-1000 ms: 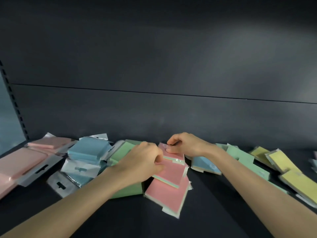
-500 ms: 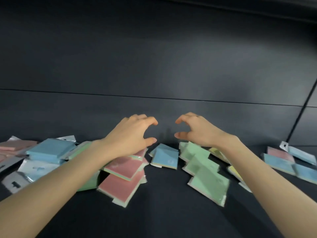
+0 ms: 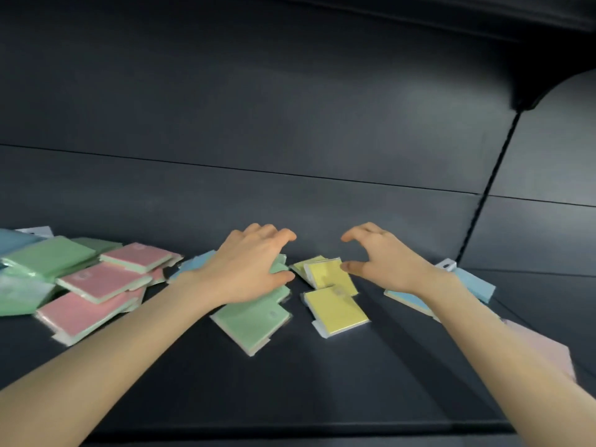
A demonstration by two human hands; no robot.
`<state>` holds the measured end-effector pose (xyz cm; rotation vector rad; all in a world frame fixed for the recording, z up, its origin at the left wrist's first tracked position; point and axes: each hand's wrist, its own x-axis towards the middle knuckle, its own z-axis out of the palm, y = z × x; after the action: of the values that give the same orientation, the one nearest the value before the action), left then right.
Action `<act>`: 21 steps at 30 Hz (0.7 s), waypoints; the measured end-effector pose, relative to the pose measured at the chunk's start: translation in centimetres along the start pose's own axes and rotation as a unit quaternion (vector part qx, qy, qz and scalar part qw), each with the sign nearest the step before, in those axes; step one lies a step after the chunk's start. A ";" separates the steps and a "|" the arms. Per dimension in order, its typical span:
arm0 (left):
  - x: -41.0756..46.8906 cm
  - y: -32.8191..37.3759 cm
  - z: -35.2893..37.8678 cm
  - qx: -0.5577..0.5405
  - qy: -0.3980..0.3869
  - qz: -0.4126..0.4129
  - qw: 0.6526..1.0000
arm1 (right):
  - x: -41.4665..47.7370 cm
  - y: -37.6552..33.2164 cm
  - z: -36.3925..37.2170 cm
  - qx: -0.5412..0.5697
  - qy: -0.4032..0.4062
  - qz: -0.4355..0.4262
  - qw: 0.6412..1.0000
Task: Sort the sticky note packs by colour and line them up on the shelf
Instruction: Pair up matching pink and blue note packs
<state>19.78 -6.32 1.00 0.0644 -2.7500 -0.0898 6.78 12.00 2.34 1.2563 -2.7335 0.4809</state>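
Observation:
Sticky note packs lie scattered on the dark shelf [image 3: 322,388]. My left hand [image 3: 248,269] hovers with spread, loosely curved fingers over a green pack [image 3: 254,317] and holds nothing. My right hand [image 3: 383,262] hangs likewise empty, just right of the yellow packs [image 3: 335,309], its thumb near the upper yellow pack [image 3: 325,274]. Pink packs [image 3: 96,282] and more green packs [image 3: 48,256] are piled at the left. A blue pack [image 3: 474,282] lies partly hidden behind my right forearm.
The shelf's dark back wall [image 3: 290,201] rises right behind the packs. A slotted upright [image 3: 483,195] runs up at the right. A pale pink pack [image 3: 548,350] lies at the far right. The shelf's front edge [image 3: 322,427] is near the bottom of the view.
Both hands let go of the pink pack and moved right along the shelf with the view. They now hang open near the green and yellow packs.

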 end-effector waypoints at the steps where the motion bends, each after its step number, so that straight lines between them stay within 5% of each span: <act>1: 0.8 0.7 0.0 0.002 0.000 0.006 1.000 | 0.0 0.8 -0.5 -0.004 0.003 0.001 1.000; 12: 8.1 7.7 4.3 -0.009 -0.018 0.079 0.997 | -2.4 10.3 -2.5 -0.033 0.004 0.080 0.996; 21: 11.4 15.0 9.3 -0.043 -0.073 0.044 0.995 | -5.0 19.2 -2.8 -0.002 -0.059 0.077 0.995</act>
<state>5.25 8.45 -2.25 -0.0907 -2.8851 -0.1968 -4.59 28.27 -0.73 1.1112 -2.9433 0.4283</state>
